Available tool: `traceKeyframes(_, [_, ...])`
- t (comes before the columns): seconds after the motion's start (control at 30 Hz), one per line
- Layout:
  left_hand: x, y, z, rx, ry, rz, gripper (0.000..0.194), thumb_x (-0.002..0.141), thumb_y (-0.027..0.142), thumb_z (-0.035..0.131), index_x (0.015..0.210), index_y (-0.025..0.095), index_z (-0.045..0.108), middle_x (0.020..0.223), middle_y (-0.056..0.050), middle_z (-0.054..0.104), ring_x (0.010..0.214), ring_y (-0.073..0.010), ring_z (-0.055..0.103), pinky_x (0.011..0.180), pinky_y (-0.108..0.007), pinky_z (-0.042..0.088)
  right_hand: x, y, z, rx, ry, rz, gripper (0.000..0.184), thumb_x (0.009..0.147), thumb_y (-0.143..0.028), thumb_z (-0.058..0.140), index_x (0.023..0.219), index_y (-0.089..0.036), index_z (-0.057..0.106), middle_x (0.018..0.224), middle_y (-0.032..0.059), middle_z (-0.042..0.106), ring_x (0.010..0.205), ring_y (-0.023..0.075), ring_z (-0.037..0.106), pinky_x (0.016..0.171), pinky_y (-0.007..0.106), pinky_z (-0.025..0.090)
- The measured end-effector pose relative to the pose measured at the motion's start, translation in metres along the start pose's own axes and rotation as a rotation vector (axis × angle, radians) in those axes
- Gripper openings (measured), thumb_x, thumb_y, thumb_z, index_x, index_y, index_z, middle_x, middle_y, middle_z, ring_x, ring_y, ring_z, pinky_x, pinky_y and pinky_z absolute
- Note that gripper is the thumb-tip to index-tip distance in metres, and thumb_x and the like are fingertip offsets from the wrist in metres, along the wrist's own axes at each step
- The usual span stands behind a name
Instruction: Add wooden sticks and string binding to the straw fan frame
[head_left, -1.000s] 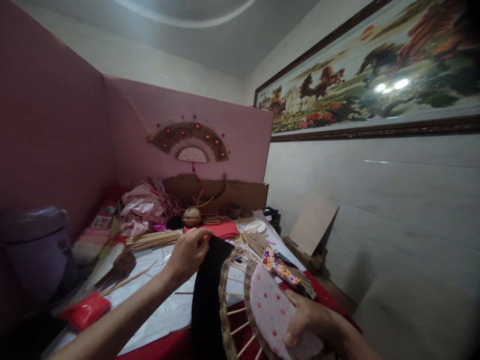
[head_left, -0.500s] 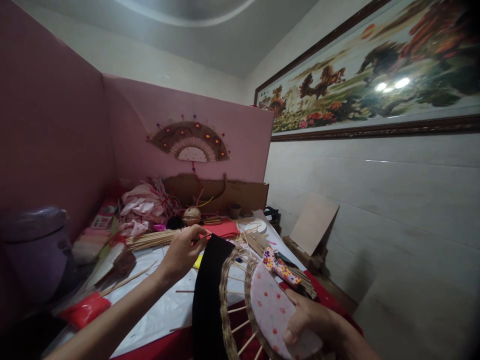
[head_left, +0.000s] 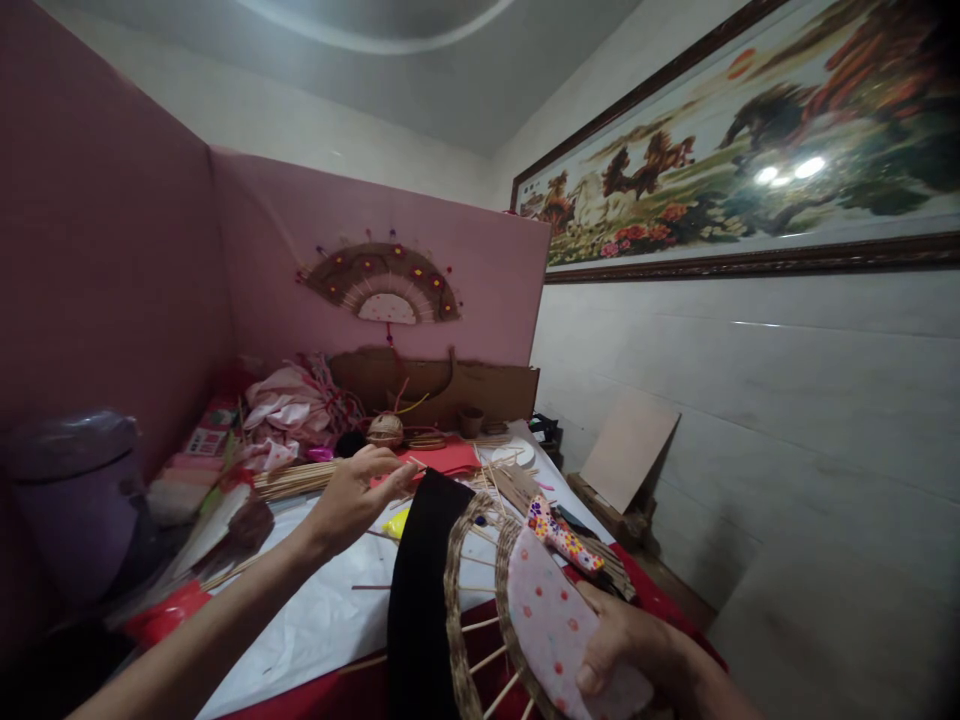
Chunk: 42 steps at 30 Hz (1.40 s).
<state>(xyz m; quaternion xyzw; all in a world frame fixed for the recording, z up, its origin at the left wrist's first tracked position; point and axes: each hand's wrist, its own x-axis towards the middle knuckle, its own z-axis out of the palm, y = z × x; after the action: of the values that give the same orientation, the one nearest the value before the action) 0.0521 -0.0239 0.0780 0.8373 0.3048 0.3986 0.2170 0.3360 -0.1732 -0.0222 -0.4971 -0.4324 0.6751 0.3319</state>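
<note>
My right hand (head_left: 619, 640) grips a handmade fan by its white, dotted half-round base (head_left: 551, 620), thumb on the face. The fan has thin wooden ribs, braided twine bands (head_left: 455, 570) and a wide black outer band (head_left: 420, 590). At the upper corner of the black band is my left hand (head_left: 356, 500), thumb and forefinger apart, holding nothing that I can see. A thin stick tip (head_left: 417, 463) shows just beyond its fingertips. The fan's lower part runs out of view.
Behind the fan lie a bundle of sticks (head_left: 296, 482), red sheets (head_left: 450, 455), a twine ball (head_left: 385, 431) and a flower-patterned piece (head_left: 564, 537). A yellow packet (head_left: 395, 524) lies left of the fan. A finished fan (head_left: 386, 280) hangs on the pink panel (head_left: 487, 270).
My left thumb and forefinger have parted and moved slightly left, away from the black band's corner. The fan has shifted a little right in view, still in my right hand.
</note>
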Motion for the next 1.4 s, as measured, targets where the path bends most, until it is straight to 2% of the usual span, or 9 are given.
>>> traceKeyframes(0.1, [-0.001,-0.006,0.002,-0.421,0.008,-0.264,0.039,0.077,0.047,0.051,0.073,0.014,0.07,0.072,-0.008,0.068,0.075,-0.02,0.059,0.076,-0.033,0.042,0.001,-0.002,0.001,-0.008,-0.022,0.012,0.051,0.035,-0.013,0.072,0.085,-0.012,0.059,0.07,0.001,0.062,0.06,0.0137,0.056,0.053,0.022,0.045])
traceKeyframes(0.23, [-0.008,-0.011,0.008,-0.901,-0.031,-0.388,0.044,0.078,0.05,0.049,0.077,0.011,0.07,0.078,-0.011,0.069,0.078,-0.0207,0.061,0.076,-0.034,0.044,0.004,0.001,0.0,0.023,-0.011,-0.03,0.056,0.033,-0.014,0.072,0.088,-0.013,0.059,0.071,0.0016,0.062,0.068,0.0175,0.058,0.058,0.025,0.046])
traceKeyframes(0.47, [-0.017,-0.014,0.018,-1.088,0.029,-0.529,0.034,0.078,0.045,0.052,0.074,0.016,0.068,0.076,-0.007,0.068,0.075,-0.0157,0.06,0.069,-0.027,0.044,0.007,0.002,0.002,0.047,0.003,-0.048,0.058,0.033,-0.013,0.07,0.09,-0.015,0.057,0.069,0.0005,0.061,0.07,0.0185,0.057,0.06,0.027,0.046])
traceKeyframes(0.6, [-0.02,-0.015,0.019,-0.902,-0.022,-0.478,0.031,0.073,0.042,0.059,0.075,0.013,0.069,0.075,-0.007,0.068,0.072,-0.0159,0.058,0.067,-0.027,0.042,0.007,0.0,0.002,0.022,0.07,-0.041,0.06,0.033,-0.013,0.07,0.092,-0.015,0.056,0.073,0.0008,0.061,0.067,0.0165,0.056,0.058,0.026,0.045])
traceKeyframes(0.8, [-0.019,-0.021,0.015,-0.5,0.039,-0.356,0.022,0.062,0.032,0.068,0.071,0.013,0.069,0.069,-0.006,0.066,0.068,-0.0178,0.057,0.064,-0.029,0.041,0.006,0.0,0.003,0.001,0.086,-0.048,0.06,0.037,-0.017,0.069,0.096,-0.015,0.057,0.076,0.0012,0.061,0.065,0.0142,0.055,0.055,0.023,0.043])
traceKeyframes(1.0, [-0.026,-0.016,0.016,0.104,0.182,0.04,0.014,0.075,0.024,0.055,0.066,0.018,0.065,0.068,-0.004,0.059,0.068,-0.0165,0.052,0.063,-0.028,0.039,0.007,-0.007,0.009,0.087,0.013,-0.07,0.055,0.034,-0.014,0.071,0.088,-0.012,0.061,0.07,0.0014,0.062,0.06,0.0126,0.054,0.052,0.021,0.042])
traceKeyframes(1.1, [-0.033,-0.014,0.018,0.268,0.209,0.152,0.016,0.078,0.021,0.051,0.072,0.019,0.066,0.073,-0.005,0.059,0.076,-0.0183,0.052,0.068,-0.029,0.04,0.007,-0.009,0.012,0.131,0.028,-0.11,0.056,0.033,-0.011,0.07,0.088,-0.013,0.062,0.07,0.0015,0.064,0.059,0.0124,0.054,0.05,0.02,0.042])
traceKeyframes(1.23, [-0.039,-0.007,0.016,0.229,0.139,0.177,0.019,0.081,0.025,0.049,0.083,0.021,0.068,0.078,-0.006,0.061,0.078,-0.0184,0.053,0.071,-0.03,0.041,0.007,-0.006,0.009,0.139,0.003,-0.125,0.051,0.034,-0.014,0.069,0.084,-0.012,0.062,0.064,0.0003,0.061,0.053,0.0104,0.052,0.045,0.018,0.04])
traceKeyframes(1.4, [-0.041,-0.003,0.005,-0.126,-0.038,-0.039,0.033,0.083,0.04,0.044,0.075,0.02,0.069,0.081,-0.005,0.065,0.08,-0.0188,0.056,0.072,-0.028,0.041,0.008,0.004,0.001,0.156,0.031,-0.148,0.054,0.035,-0.015,0.067,0.089,-0.013,0.061,0.067,0.0006,0.06,0.054,0.0107,0.052,0.045,0.018,0.039])
